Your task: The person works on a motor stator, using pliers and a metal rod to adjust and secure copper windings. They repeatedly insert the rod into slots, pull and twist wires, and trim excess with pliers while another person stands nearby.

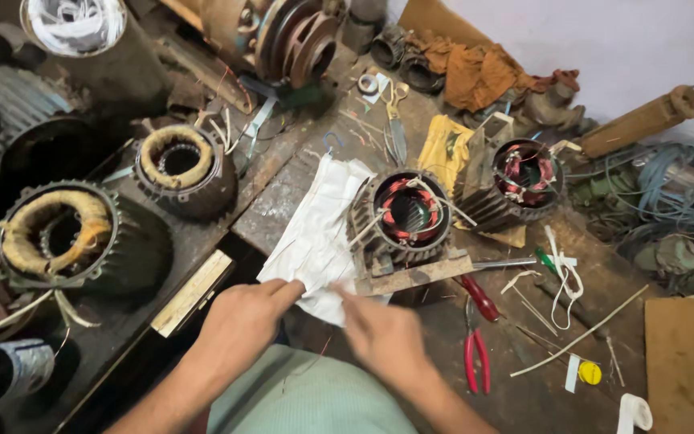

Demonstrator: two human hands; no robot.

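My left hand (242, 321) and my right hand (383, 333) both pinch the near edge of a white sheet of paper (315, 233) lying on the dark workbench. The sheet runs away from me beside a motor stator (403, 213) with red and white windings, which sits on a wooden strip (411, 276). My right hand is blurred, just in front of that strip. A second stator (524, 177) with red windings stands further right.
Red-handled pliers (475, 345) and a screwdriver (508, 263) lie right of my hands. Two larger stators (185, 169) (62, 233) with tan windings sit at left. Scissors (397, 120), cloth rags (483, 72), blue cable coils (684, 189) and loose wires crowd the far bench.
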